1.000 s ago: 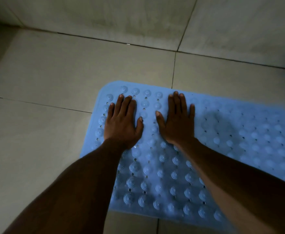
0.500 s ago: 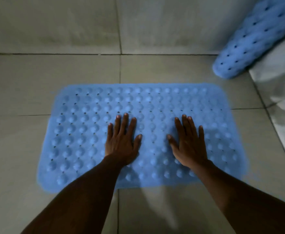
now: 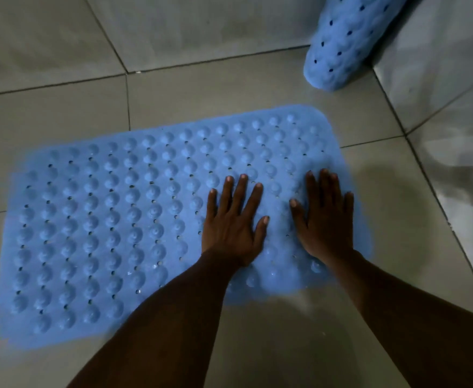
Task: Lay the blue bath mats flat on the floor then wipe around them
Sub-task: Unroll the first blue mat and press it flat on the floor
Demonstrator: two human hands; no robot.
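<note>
Both hands are pressed palm-down, fingers spread and holding nothing, on the right part of a light blue rubber bath mat (image 3: 112,225) studded with round bumps and small holes. Left hand (image 3: 234,225) and right hand (image 3: 326,217) are set side by side — near, not touching. The mat is laid flat on the grey tiled floor (image 3: 229,85). A second blue perforated mat (image 3: 341,43) — rolled up — is propped in the far right corner against the grey tiled wall (image 3: 440,65).

2 bare forearms, no sleeves; left hand (image 3: 231,224) and right hand (image 3: 325,219) ungloved, ringless.
</note>
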